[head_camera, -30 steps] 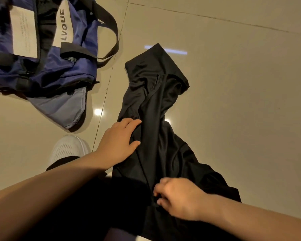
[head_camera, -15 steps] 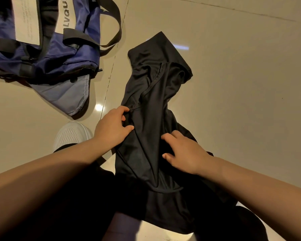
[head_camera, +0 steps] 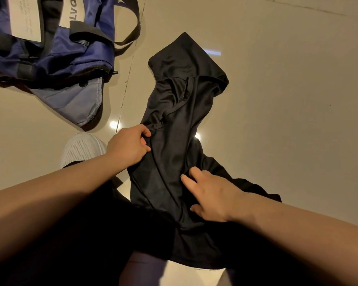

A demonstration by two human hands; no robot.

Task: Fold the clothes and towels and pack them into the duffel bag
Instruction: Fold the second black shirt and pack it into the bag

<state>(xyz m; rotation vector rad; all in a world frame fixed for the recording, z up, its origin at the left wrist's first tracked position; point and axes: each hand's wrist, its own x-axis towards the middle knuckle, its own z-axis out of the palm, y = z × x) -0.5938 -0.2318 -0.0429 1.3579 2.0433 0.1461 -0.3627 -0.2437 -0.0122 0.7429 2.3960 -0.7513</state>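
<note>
While the duffel bag (head_camera: 56, 58) waits far left with nothing visibly packed, I see the black garment (head_camera: 180, 124) rumpled mid-floor, unfolded. My left hand (head_camera: 126, 145) pinches its left edge; my right hand (head_camera: 213, 195) presses flat, fingers spread. Folding's barely begun, I reckon.
</note>
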